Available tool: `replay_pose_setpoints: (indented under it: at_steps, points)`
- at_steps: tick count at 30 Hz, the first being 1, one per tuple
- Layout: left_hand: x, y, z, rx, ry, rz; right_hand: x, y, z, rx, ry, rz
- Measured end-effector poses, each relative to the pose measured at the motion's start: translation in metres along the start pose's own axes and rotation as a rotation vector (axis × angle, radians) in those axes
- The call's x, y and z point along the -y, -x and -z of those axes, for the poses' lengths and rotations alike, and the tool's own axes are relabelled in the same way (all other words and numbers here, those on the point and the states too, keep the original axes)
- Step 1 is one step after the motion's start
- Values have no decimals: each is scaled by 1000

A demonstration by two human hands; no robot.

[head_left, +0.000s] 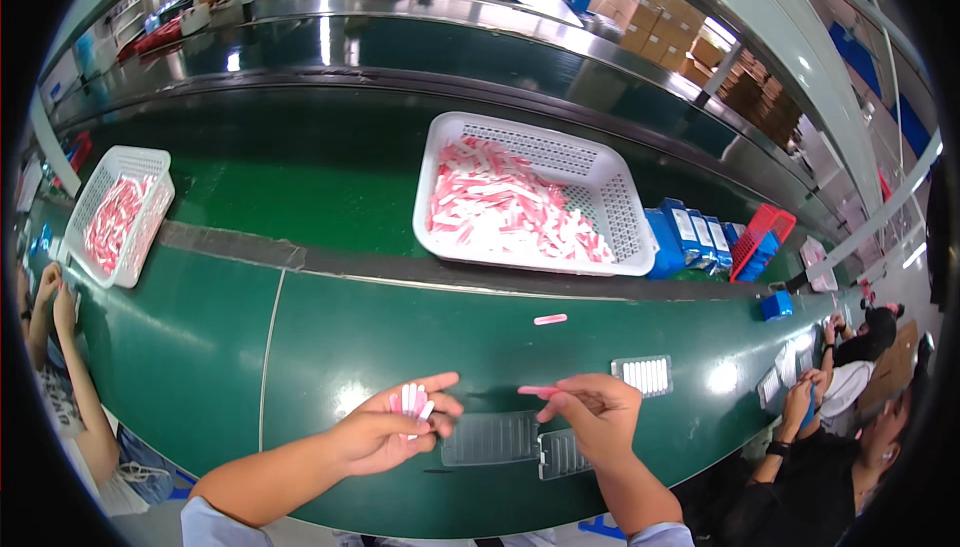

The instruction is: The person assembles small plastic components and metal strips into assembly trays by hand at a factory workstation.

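Left hand (385, 432) fingers clamped on a small bundle of pink-and-white sticks (412, 399), fanned upright; right hand (595, 409) fingers pinched together on one pink stick (537, 390), held level above the clear ribbed trays (492, 437) on the green table (330, 347). Risk, as judged: the loose fan could slip and scatter, like the stray stick (550, 319) lying apart. The light trays could skid if nudged.

Beyond the right hand (598, 415), blue boxes (690, 237) with white labels stand in a row beside the white basket (620, 209) of pink-and-white packets (505, 209), while brown cardboard cartons (690, 39) are stacked far off to its upper right.
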State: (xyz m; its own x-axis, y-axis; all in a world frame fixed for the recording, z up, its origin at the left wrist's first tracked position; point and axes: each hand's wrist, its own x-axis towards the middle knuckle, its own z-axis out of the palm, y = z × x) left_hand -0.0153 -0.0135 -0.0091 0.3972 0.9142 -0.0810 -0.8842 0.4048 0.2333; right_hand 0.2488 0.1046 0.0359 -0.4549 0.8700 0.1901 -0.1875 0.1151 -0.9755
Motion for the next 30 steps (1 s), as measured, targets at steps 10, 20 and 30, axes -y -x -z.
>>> replay_pose_setpoints:
  at_steps: [10, 20, 30]
  points:
    - [-21, -4, -2, -270, -388, -120, -2, -20, -29, 126, -24, -253]
    - [-24, -5, 8, -297, -440, -72, -6, -19, -20, 422, 248, -202]
    - [-24, -8, 8, -309, -472, -64, -7, -6, -54, 467, 784, -94]
